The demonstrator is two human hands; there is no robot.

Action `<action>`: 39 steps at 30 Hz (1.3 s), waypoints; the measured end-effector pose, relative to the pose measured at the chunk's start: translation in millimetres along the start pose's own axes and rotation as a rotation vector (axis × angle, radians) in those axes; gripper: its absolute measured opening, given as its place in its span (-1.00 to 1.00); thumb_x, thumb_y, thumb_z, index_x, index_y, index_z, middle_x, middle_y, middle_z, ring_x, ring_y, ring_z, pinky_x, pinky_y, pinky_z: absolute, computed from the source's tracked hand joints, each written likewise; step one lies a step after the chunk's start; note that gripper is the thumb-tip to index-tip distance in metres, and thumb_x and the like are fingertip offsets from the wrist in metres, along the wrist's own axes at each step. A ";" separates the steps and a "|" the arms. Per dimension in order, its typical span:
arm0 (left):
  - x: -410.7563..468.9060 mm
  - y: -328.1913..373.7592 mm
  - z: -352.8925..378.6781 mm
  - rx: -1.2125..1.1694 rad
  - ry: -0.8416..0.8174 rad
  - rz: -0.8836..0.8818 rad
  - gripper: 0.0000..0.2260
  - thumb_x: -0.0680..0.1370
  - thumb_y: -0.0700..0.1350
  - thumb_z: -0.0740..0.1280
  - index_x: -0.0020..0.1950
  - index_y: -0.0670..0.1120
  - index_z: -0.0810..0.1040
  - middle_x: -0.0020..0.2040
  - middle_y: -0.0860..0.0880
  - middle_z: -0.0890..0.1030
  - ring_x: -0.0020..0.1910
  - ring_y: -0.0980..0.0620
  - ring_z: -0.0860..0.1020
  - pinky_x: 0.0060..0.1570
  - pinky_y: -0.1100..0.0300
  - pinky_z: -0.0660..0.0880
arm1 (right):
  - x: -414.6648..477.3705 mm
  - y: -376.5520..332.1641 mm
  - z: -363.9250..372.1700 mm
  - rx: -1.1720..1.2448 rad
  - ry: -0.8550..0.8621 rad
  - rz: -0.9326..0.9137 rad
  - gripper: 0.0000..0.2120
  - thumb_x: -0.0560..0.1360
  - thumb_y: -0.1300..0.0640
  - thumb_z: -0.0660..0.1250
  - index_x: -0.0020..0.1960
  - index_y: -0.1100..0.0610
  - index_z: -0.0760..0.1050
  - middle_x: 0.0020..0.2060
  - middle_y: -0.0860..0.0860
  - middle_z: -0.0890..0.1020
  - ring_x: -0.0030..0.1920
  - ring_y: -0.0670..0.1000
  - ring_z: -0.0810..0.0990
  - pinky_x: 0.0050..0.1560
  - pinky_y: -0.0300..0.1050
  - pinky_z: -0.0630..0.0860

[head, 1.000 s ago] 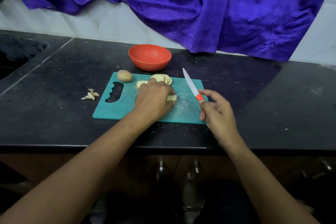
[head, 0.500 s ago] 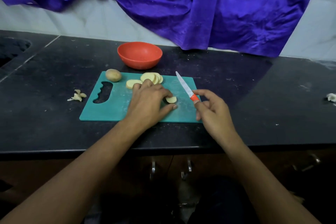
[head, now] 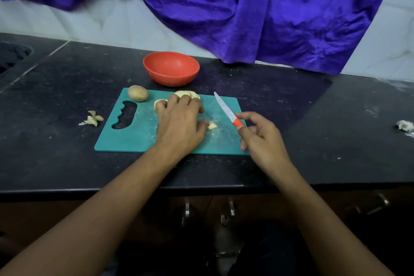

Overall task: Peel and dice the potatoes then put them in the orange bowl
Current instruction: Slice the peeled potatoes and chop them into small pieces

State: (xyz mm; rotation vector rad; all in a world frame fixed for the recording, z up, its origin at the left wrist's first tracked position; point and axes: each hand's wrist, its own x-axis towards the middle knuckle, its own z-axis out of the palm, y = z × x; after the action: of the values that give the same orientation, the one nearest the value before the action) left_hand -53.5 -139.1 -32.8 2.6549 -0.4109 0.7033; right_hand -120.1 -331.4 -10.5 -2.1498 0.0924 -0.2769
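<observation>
A teal cutting board point(head: 125, 139) lies on the black counter with the orange bowl point(head: 171, 68) just behind it. On the board's far left corner sits an unpeeled potato point(head: 138, 93). Peeled potato slices point(head: 189, 93) lie at the board's far edge, and my left hand point(head: 179, 121) rests over them with its fingertips on them. A small potato piece point(head: 211, 125) lies by that hand's thumb. My right hand point(head: 264, 139) holds a knife point(head: 224, 107) by its orange handle, blade pointing away and to the left over the board, index finger raised.
Potato peels point(head: 91, 118) lie on the counter left of the board. White scraps point(head: 405, 125) sit at the far right. A sink point(head: 11, 56) is at the far left, and a purple cloth point(head: 246, 18) hangs on the wall behind.
My left hand has slid away from me, from the small piece up onto the slices at the board's far edge. The right hand keeps the knife in about the same place.
</observation>
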 end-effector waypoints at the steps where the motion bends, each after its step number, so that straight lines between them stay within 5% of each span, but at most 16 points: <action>1: 0.1 -1.1 0.5 -0.010 -0.001 0.026 -0.76 0.50 0.05 0.36 0.15 0.05 0.60 0.12 0.04 0.60 0.15 -0.09 0.44 0.11 -0.09 0.27 | -0.2 -1.2 -0.9 -0.022 -0.011 0.007 -0.74 0.66 0.09 0.29 0.32 -0.13 0.54 -0.34 0.13 0.63 -0.37 -0.11 0.55 -0.28 -0.18 0.48; 6: -1.9 -1.4 -0.8 -0.077 -0.074 0.088 -0.73 0.53 0.14 0.34 0.17 0.09 0.65 0.14 0.10 0.66 0.19 -0.05 0.46 0.15 -0.07 0.20 | -4.7 -8.7 -2.0 -0.200 -0.020 -0.017 -0.68 0.65 0.07 0.27 0.36 -0.19 0.50 -0.37 0.07 0.62 -0.32 0.10 0.62 -0.23 0.15 0.60; 14: -3.4 -1.2 -2.1 -0.107 -0.066 0.072 -0.80 0.53 0.16 0.40 0.08 0.12 0.68 -0.01 0.15 0.69 0.13 0.01 0.48 0.14 -0.05 0.21 | -13.9 -28.5 0.4 -0.538 -0.077 -0.098 -0.66 0.66 -0.01 0.22 0.42 -0.20 0.44 -0.21 -0.12 0.58 -0.31 -0.08 0.56 -0.33 -0.13 0.46; 20: -4.5 0.0 -4.1 -0.147 -0.040 0.064 -0.88 0.51 0.13 0.45 0.01 0.16 0.67 -0.08 0.16 0.67 0.08 0.00 0.50 0.08 -0.02 0.19 | -20.2 -30.8 12.6 -0.613 -0.087 -0.106 -0.65 0.66 -0.01 0.20 0.44 -0.15 0.44 -0.14 -0.09 0.61 -0.26 -0.07 0.57 -0.20 -0.01 0.60; 26: -3.3 0.9 -5.7 -0.113 -0.062 0.051 -0.87 0.52 0.13 0.44 0.00 0.14 0.71 -0.11 0.13 0.67 0.09 -0.01 0.50 0.10 -0.03 0.22 | -22.7 -34.1 18.0 -0.669 -0.071 -0.126 -0.66 0.67 0.01 0.18 0.42 -0.11 0.45 -0.18 -0.08 0.59 -0.29 -0.07 0.54 -0.30 -0.10 0.46; 33: -1.2 -1.3 -1.9 -0.084 -0.075 0.053 -0.86 0.53 0.13 0.43 0.01 0.15 0.72 -0.12 0.11 0.68 0.09 0.00 0.51 0.12 -0.02 0.23 | -17.7 -40.8 28.3 -0.799 -0.057 -0.182 -0.65 0.65 0.04 0.16 0.41 -0.05 0.46 -0.16 -0.03 0.60 -0.22 -0.01 0.57 -0.22 -0.02 0.56; 39: -0.8 -1.7 -0.7 -0.075 -0.078 0.036 -0.86 0.52 0.16 0.42 -0.03 0.16 0.72 -0.15 0.11 0.67 0.08 0.00 0.51 0.13 -0.05 0.26 | -31.7 -28.7 40.4 -0.927 -0.046 -0.234 -0.53 0.68 0.04 0.12 0.58 -0.03 0.26 -0.17 0.00 0.59 -0.23 0.04 0.56 -0.23 -0.04 0.47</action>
State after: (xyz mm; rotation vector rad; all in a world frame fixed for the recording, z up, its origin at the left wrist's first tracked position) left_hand -53.7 -137.2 -33.1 2.6164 -0.4978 0.5843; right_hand -142.6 -277.1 -13.7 -3.0955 -0.0781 -0.3639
